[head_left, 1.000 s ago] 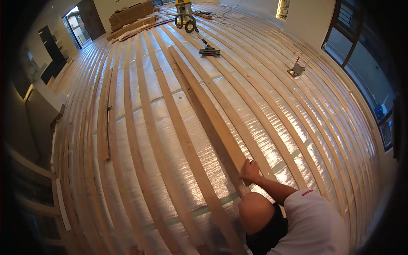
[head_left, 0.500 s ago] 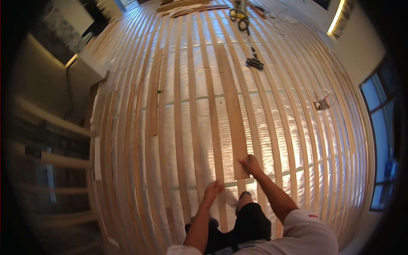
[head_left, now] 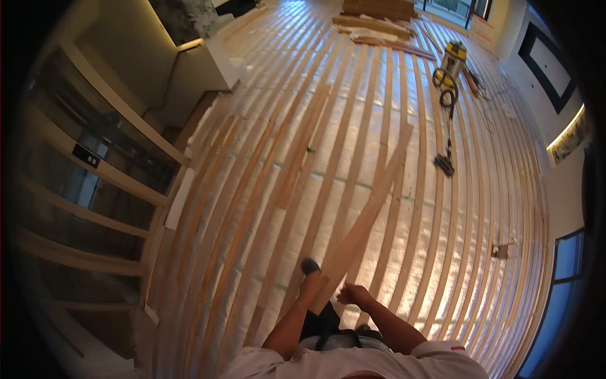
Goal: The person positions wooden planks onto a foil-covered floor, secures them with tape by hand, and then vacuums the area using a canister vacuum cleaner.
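A long wooden floorboard (head_left: pixel 369 211) slants from near my body up and to the right. Its near end is lifted in front of my legs; the far part reaches over the joists. My left hand (head_left: pixel 311 284) grips the board's left edge close to the near end, its fingers partly hidden. Just right of that edge is my right hand (head_left: pixel 355 294), with curled fingers and nothing visible in them; it seems slightly apart from the wood. Under the board run parallel wooden joists (head_left: pixel 341 151) over silvery foil sheeting (head_left: pixel 404 221).
A yellow and grey vacuum cleaner (head_left: pixel 452 60) stands at the far right, its floor nozzle (head_left: pixel 444 165) lying nearer on the joists. Stacked boards (head_left: pixel 379 25) lie at the back. Glass-panelled framing (head_left: pixel 107 170) borders the left. A small box (head_left: pixel 503 251) sits at right.
The floorboard's near end has come up off the joists toward me, and my left hand has taken hold of it. My right hand has come off its near end. The view has turned rightward.
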`<state>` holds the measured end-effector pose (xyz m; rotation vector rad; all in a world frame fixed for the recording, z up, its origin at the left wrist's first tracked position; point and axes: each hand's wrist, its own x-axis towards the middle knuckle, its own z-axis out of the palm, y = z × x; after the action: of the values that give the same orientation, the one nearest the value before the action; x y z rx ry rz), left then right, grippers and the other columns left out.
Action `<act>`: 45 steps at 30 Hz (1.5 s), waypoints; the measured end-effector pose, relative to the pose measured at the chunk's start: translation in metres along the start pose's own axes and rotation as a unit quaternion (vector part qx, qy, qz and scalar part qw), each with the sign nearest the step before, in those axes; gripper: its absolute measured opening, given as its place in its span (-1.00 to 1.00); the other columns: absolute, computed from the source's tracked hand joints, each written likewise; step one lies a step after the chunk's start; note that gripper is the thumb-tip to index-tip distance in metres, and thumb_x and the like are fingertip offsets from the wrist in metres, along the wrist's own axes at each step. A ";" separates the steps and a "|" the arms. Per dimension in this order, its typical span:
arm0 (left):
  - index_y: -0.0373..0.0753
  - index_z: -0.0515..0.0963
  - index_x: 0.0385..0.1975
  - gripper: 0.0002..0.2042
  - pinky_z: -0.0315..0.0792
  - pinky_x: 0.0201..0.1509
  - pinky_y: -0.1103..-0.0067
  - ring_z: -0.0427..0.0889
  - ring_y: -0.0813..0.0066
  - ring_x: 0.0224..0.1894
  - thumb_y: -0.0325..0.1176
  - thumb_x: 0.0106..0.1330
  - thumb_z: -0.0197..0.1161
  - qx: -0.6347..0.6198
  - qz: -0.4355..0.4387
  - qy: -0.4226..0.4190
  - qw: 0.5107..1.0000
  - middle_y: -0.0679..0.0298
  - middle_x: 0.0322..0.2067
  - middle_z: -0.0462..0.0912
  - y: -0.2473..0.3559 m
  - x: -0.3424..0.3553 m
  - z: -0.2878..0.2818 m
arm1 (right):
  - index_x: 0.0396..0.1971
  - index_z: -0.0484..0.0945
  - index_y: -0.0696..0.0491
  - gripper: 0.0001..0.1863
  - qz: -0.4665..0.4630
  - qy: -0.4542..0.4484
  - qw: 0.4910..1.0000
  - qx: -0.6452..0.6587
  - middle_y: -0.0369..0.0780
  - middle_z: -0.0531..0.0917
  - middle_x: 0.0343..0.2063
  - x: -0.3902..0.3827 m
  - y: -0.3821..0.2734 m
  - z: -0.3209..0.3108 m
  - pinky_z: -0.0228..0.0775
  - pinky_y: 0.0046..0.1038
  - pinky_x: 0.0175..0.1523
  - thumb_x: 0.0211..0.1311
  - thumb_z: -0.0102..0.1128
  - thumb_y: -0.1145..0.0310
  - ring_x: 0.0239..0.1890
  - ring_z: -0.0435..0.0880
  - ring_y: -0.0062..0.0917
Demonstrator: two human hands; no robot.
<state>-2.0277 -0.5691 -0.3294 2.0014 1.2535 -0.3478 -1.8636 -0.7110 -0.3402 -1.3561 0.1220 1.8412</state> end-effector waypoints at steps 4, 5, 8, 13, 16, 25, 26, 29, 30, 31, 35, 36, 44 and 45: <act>-0.29 0.58 -0.08 -0.56 0.46 0.08 0.21 0.61 -0.07 -0.01 -0.09 0.18 0.16 -0.110 -0.086 0.014 0.990 -0.15 -0.12 0.64 0.008 0.015 -0.094 | -0.22 0.51 0.18 -0.57 -0.267 0.091 0.815 -0.506 -0.04 0.67 -0.38 0.124 -0.001 -0.120 0.57 -0.30 -0.29 0.41 0.01 0.04 -0.40 0.70 -0.23; -0.28 0.58 -0.05 -0.56 0.47 0.07 0.22 0.62 -0.06 -0.02 -0.10 0.18 0.14 -0.121 -0.075 0.011 0.990 -0.13 -0.13 0.64 0.036 0.029 -0.126 | -0.20 0.53 0.15 -0.58 -0.224 0.137 0.864 -0.430 -0.06 0.68 -0.36 0.152 -0.036 -0.168 0.56 -0.29 -0.24 0.30 0.09 0.04 -0.35 0.69 -0.22; -0.28 0.61 -0.12 -0.60 0.49 0.01 0.22 0.63 -0.07 -0.05 -0.11 0.19 0.12 -0.140 -0.080 0.032 0.986 -0.09 -0.14 0.66 0.046 0.034 -0.191 | -0.10 0.60 0.07 -0.50 -0.145 0.233 0.899 -0.341 -0.09 0.72 -0.26 0.203 -0.103 -0.181 0.53 -0.24 -0.03 -0.01 0.30 0.06 -0.15 0.69 -0.19; -0.29 0.67 -0.32 -0.63 0.50 -0.06 0.20 0.64 -0.07 -0.12 -0.09 0.26 0.07 -0.036 -0.117 0.030 0.992 -0.06 -0.21 0.68 0.018 0.053 -0.256 | -0.15 0.46 0.12 -0.56 -0.197 0.248 0.929 -0.194 -0.07 0.63 -0.26 0.251 -0.205 -0.099 0.52 -0.24 -0.09 0.18 0.18 0.05 -0.16 0.65 -0.25; -0.30 0.64 -0.39 -0.61 0.49 -0.09 0.20 0.65 -0.04 -0.21 -0.08 0.32 0.05 0.004 -0.045 0.077 0.996 -0.04 -0.29 0.68 0.041 0.093 -0.293 | 0.26 0.12 0.30 -0.22 -0.244 0.186 0.946 -0.101 0.17 0.41 0.15 0.263 -0.298 -0.116 0.51 -0.16 0.14 0.37 0.03 -0.08 0.12 0.52 -0.07; -0.22 0.59 -0.57 -0.63 0.46 -0.39 0.22 0.61 0.04 -0.49 -0.05 0.31 0.13 0.122 -0.158 0.141 0.970 0.09 -0.56 0.61 0.034 0.137 -0.403 | 0.16 0.35 0.30 -0.43 -0.261 0.156 0.898 0.320 0.06 0.51 0.09 0.338 -0.507 -0.024 0.38 -0.17 0.25 0.42 -0.06 0.09 0.13 0.50 -0.16; -0.21 0.58 -0.59 -0.62 0.46 -0.42 0.23 0.60 0.05 -0.53 -0.05 0.31 0.13 0.136 -0.168 0.145 0.965 0.12 -0.58 0.60 0.026 0.138 -0.403 | 0.12 0.37 0.31 -0.47 -0.204 0.158 0.907 0.333 0.06 0.53 0.04 0.346 -0.504 -0.019 0.41 -0.17 0.21 0.40 -0.04 0.15 0.08 0.54 -0.15; -0.22 0.59 -0.49 -0.60 0.46 -0.37 0.22 0.62 0.09 -0.43 0.06 0.19 0.26 0.127 -0.177 0.063 0.974 0.14 -0.47 0.63 0.004 0.157 -0.407 | 0.00 0.41 0.37 -0.61 -0.195 0.275 0.939 0.062 0.03 0.60 -0.15 0.376 -0.503 -0.036 0.52 -0.19 0.09 0.27 0.10 0.42 -0.09 0.62 -0.13; -0.24 0.58 -0.40 -0.53 0.46 -0.34 0.22 0.62 0.09 -0.37 0.11 0.05 0.36 0.105 -0.137 0.079 0.982 0.13 -0.43 0.63 -0.002 0.155 -0.408 | 0.00 0.41 0.37 -0.61 -0.145 0.255 0.951 0.093 0.02 0.60 -0.15 0.384 -0.517 -0.024 0.53 -0.18 0.06 0.26 0.12 0.43 -0.11 0.63 -0.12; -0.28 0.53 -0.27 -0.38 0.44 -0.26 0.21 0.60 0.07 -0.30 0.16 -0.15 0.47 0.089 -0.123 0.062 0.986 0.10 -0.38 0.60 0.005 0.159 -0.421 | 0.00 0.41 0.37 -0.61 -0.089 0.239 0.959 0.125 0.01 0.60 -0.16 0.387 -0.529 0.001 0.54 -0.17 0.04 0.24 0.14 0.45 -0.12 0.63 -0.12; -0.35 0.44 -0.07 -0.11 0.36 -0.08 0.20 0.56 -0.03 -0.20 0.20 -0.36 0.58 0.078 -0.102 0.008 0.992 0.01 -0.31 0.55 0.031 0.195 -0.446 | -0.14 0.52 0.29 -0.70 -0.140 0.213 0.965 0.062 -0.09 0.64 -0.32 0.406 -0.632 0.103 0.50 -0.28 -0.26 0.16 0.14 0.44 -0.32 0.63 -0.30; -0.37 0.38 0.00 -0.10 0.34 -0.05 0.19 0.53 -0.04 -0.17 0.14 -0.30 0.56 0.072 -0.143 -0.028 0.987 -0.02 -0.24 0.53 0.015 0.209 -0.429 | -0.13 0.52 0.26 -0.72 -0.111 0.205 0.971 0.045 -0.10 0.64 -0.31 0.428 -0.643 0.113 0.54 -0.31 -0.26 0.21 0.15 0.43 -0.33 0.65 -0.31; -0.31 0.34 -0.06 -0.31 0.35 0.01 0.13 0.46 -0.07 -0.10 -0.26 -0.23 0.55 -0.012 -0.231 0.073 0.970 0.00 -0.21 0.48 -0.141 0.418 -0.258 | -0.31 0.61 0.16 -0.79 -0.091 0.216 0.966 -0.114 -0.03 0.65 -0.38 0.745 -0.617 0.079 0.49 -0.25 -0.26 0.20 0.21 0.32 -0.39 0.63 -0.25; -0.30 0.34 -0.05 -0.31 0.35 0.02 0.13 0.46 -0.07 -0.09 -0.29 -0.24 0.55 -0.018 -0.248 0.061 0.967 -0.01 -0.20 0.49 -0.159 0.451 -0.241 | -0.32 0.61 0.16 -0.80 -0.082 0.220 0.971 -0.035 -0.05 0.65 -0.40 0.778 -0.620 0.079 0.50 -0.27 -0.26 0.21 0.21 0.32 -0.39 0.63 -0.26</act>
<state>-1.9810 -0.0608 -0.4909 1.6777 1.8253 -0.4375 -1.5752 0.1650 -0.7210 -1.7548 0.1705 1.3976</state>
